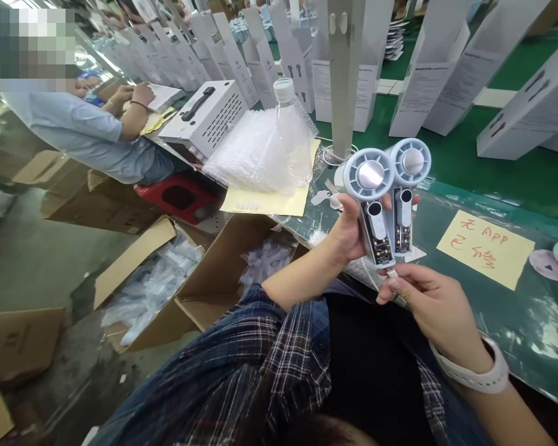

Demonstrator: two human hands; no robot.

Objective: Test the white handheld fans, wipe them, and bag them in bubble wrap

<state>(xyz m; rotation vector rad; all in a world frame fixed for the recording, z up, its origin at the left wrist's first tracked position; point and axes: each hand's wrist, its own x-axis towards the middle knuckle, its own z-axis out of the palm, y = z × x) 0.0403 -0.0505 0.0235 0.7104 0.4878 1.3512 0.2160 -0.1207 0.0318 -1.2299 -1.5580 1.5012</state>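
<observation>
Left hand (pixel 348 232) is clamped round two little fans (pixel 385 198), held side by side so their open handles face up. Right hand (pixel 428 297) pinches a plug (pixel 391 272) at one fan's base, above the green surface (pixel 493 204)

Bright overhead light, warped edges

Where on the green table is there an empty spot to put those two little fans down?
There is bare green table between the two fans in the left hand and the yellow note, and more below the note, toward the right hand. It is crowded to the left, around the bottle, bubble wrap and yellow sheet.
</observation>
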